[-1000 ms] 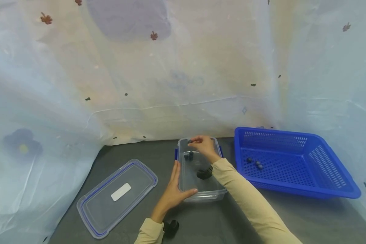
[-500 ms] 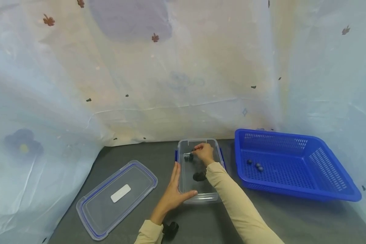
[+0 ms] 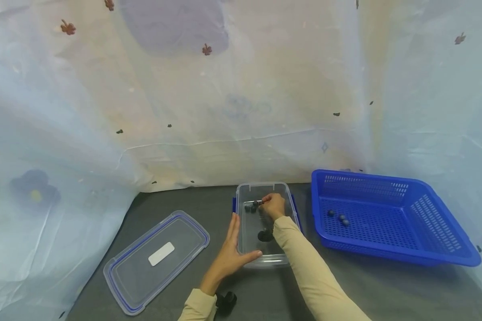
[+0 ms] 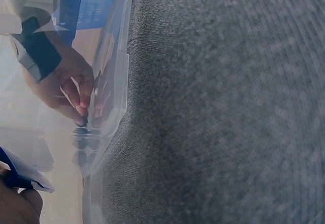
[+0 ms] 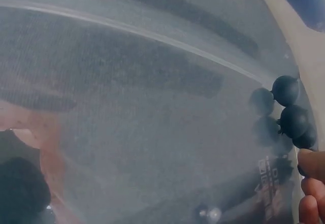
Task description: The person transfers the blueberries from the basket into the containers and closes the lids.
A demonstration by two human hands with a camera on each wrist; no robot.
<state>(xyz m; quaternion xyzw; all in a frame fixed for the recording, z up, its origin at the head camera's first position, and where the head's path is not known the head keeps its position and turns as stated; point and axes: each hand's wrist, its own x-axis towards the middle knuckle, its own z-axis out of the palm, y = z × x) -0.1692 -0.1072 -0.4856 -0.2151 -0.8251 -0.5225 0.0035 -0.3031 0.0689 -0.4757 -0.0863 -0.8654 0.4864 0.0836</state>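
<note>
Landmark: clear rectangular plastic tub (image 3: 283, 256) with blue side clips, on dark grey table (image 3: 193, 203). Well left of tub: flat clear lid (image 3: 133, 276) with blue rim, white label. Against tub's left wall and near corner: left hand (image 3: 230, 256), fingers straight and together, thumb across near edge. Inside tub, far end: right hand (image 3: 273, 205), fingertips pinched on one small dark round ball (image 3: 260, 203), beside two more. Right of tub: blue perforated plastic basket (image 3: 446, 214), three like balls (image 3: 339, 218) inside.
</note>
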